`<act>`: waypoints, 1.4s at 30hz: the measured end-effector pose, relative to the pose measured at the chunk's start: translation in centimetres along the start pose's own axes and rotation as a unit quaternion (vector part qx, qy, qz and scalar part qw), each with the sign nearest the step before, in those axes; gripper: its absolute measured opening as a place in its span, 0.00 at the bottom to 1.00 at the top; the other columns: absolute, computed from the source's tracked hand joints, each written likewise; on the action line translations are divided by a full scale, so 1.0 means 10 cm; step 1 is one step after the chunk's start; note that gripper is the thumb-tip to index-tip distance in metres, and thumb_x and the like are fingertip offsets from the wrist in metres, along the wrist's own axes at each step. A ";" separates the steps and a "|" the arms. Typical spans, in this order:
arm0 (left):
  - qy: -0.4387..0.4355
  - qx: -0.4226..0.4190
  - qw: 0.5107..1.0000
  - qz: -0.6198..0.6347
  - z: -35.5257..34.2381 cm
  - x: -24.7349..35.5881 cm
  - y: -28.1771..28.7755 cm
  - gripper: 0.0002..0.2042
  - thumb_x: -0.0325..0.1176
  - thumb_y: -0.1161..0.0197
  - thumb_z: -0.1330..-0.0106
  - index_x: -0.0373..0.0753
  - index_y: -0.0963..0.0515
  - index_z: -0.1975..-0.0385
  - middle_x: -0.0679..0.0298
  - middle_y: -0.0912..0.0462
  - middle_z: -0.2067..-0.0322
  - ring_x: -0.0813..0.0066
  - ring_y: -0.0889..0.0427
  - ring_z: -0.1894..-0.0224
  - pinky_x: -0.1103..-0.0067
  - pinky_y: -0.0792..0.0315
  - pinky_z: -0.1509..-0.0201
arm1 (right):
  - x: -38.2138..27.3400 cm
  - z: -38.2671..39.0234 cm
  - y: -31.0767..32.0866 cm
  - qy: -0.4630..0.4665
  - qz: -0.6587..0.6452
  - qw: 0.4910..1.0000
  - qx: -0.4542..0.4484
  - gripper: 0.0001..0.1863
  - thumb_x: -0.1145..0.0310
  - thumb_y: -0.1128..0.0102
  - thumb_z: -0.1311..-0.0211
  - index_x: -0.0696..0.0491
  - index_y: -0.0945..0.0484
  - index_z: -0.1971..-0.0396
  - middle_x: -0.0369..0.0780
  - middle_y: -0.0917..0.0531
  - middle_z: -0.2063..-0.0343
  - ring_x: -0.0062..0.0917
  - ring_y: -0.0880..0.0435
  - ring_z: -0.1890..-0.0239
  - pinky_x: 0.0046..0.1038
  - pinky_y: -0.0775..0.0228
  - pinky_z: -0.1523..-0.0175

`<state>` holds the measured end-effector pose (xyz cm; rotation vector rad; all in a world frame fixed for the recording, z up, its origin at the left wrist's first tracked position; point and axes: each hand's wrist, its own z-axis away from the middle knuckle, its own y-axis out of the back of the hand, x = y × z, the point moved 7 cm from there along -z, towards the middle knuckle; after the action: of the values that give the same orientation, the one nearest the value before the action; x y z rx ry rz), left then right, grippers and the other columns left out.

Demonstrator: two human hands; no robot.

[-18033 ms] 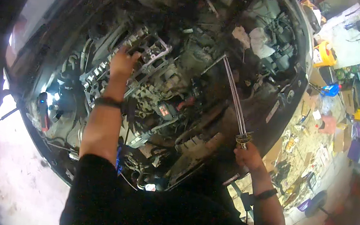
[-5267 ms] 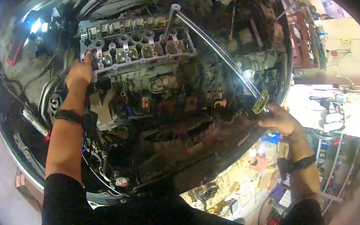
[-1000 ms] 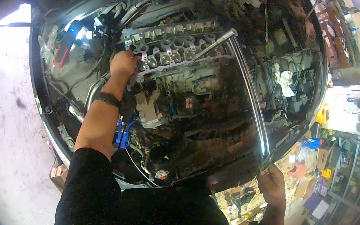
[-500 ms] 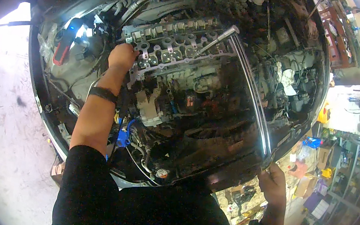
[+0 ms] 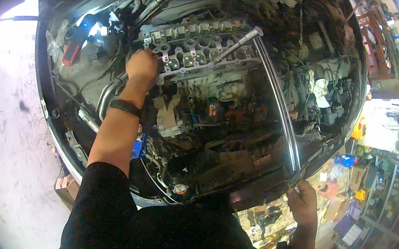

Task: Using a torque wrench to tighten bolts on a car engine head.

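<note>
chrome wrench (image 5: 279, 105), handle end inside curled fingers of right hand (image 5: 303, 201); left hand (image 5: 142, 67) at metal cylinder head (image 5: 196, 57), finger hold unclear.

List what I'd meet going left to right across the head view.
Red-and-black device → left hand → round orange cap → long silver wrench → right hand → yellow container → metal shelves.

Long wrench (image 5: 279, 107) over an open engine bay (image 5: 233, 156)
I see the right hand (image 5: 303, 203) gripping it at four o'clock, the left hand (image 5: 142, 66) at ten, by the cylinder head's (image 5: 195, 53) end.
</note>
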<state>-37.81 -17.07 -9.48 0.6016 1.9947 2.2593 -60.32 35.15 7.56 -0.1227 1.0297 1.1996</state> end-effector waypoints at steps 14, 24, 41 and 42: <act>0.100 0.049 0.972 0.207 0.49 -0.35 -0.12 0.28 0.50 0.33 0.44 0.37 0.28 0.49 0.53 0.23 0.51 0.52 0.22 0.50 0.63 0.28 0.47 | -1.03 -1.30 0.53 0.199 0.371 0.888 0.184 0.22 0.46 0.33 0.47 0.52 0.17 0.68 0.47 0.18 0.78 0.42 0.18 0.74 0.36 0.27 0.66; 0.176 -0.094 0.966 0.163 0.50 -0.35 -0.40 0.32 0.56 0.48 0.35 0.34 0.37 0.42 0.41 0.28 0.47 0.43 0.26 0.44 0.60 0.31 0.42 | -2.85 -3.21 0.07 0.330 0.553 0.760 0.081 0.37 0.29 0.41 0.52 0.53 0.18 0.64 0.51 0.17 0.65 0.48 0.19 0.58 0.45 0.27 0.51; 0.147 -0.086 0.963 0.207 0.49 -0.33 -0.50 0.33 0.51 0.50 0.32 0.32 0.45 0.37 0.36 0.30 0.45 0.42 0.31 0.41 0.61 0.36 0.38 | -2.96 -4.62 -0.62 0.453 0.494 0.743 -0.005 0.27 0.43 0.33 0.48 0.56 0.19 0.70 0.46 0.19 0.77 0.40 0.19 0.71 0.38 0.31 0.64; 0.143 -0.078 0.964 0.210 0.50 -0.32 -0.47 0.33 0.51 0.50 0.32 0.31 0.45 0.37 0.36 0.30 0.45 0.41 0.31 0.41 0.61 0.36 0.38 | -2.98 -4.59 -0.67 0.437 0.493 0.752 -0.023 0.27 0.42 0.33 0.48 0.56 0.20 0.70 0.46 0.20 0.77 0.40 0.19 0.70 0.38 0.31 0.63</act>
<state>-34.15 -12.64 -14.40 0.7837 1.9226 2.8689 -81.75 -15.08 -0.15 -0.1969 2.0281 2.2338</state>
